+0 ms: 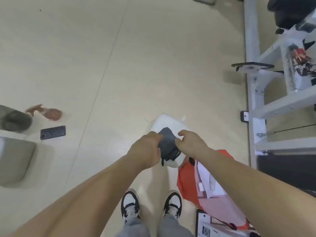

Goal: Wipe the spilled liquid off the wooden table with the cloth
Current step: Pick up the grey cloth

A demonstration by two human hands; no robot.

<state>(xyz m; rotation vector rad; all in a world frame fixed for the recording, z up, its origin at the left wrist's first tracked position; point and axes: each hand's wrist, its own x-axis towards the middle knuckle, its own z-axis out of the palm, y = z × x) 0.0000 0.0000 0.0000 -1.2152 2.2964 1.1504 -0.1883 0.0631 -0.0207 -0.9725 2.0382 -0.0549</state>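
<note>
The pale floor (153, 57) fills the view; no wooden table or spill shows. At three o'clock stands a white metal frame (253, 82); at five, an orange bag (186, 177). At nine lies a black phone (52, 132). Centre, over a white bag (171, 124), the left hand (145, 149) and right hand (191, 142) both pinch the dark grey cloth (166, 139). Best to shake it open and fold it flat before wiping.

dark grey cloth (166, 142), crumpled/bunched, not spread out. held up off the floor between both hands, one corner dangling below. no wooden table or spill in view.
</note>
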